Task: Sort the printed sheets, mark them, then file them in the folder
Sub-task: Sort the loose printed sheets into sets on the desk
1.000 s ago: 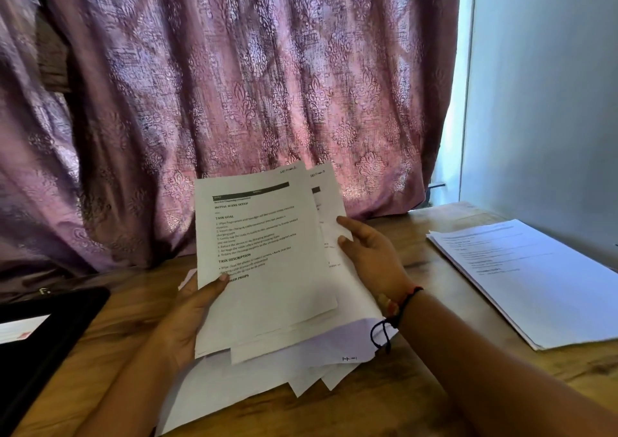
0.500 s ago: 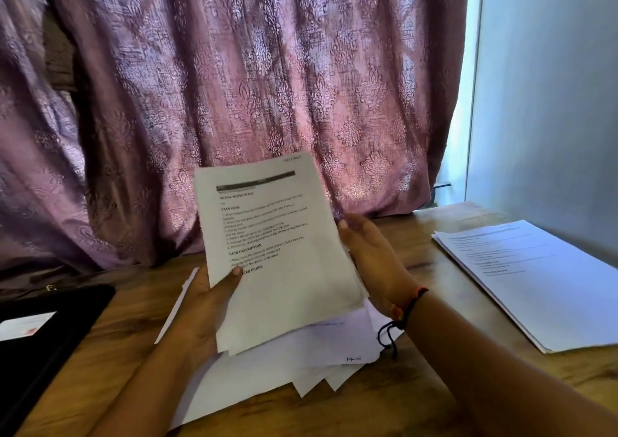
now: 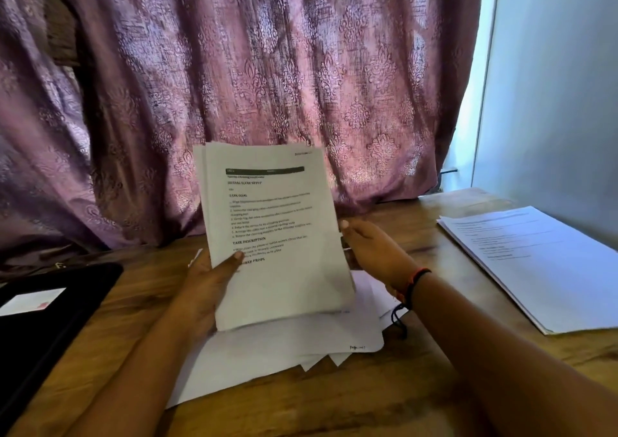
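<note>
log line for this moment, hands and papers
left hand: grips held sheets raised | right hand: flat against their right edge | loose sheets: on table beneath | stack: table right | black folder: table left

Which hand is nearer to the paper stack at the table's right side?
Right. The right hand is right of the held sheets, apart from the stack; the left hand grips their left edge, farther away.

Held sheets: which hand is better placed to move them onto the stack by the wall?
Probably right. The right hand lies open at the right edge of the sheets, nearer the stack; the left hand grips them, farther away.
</note>
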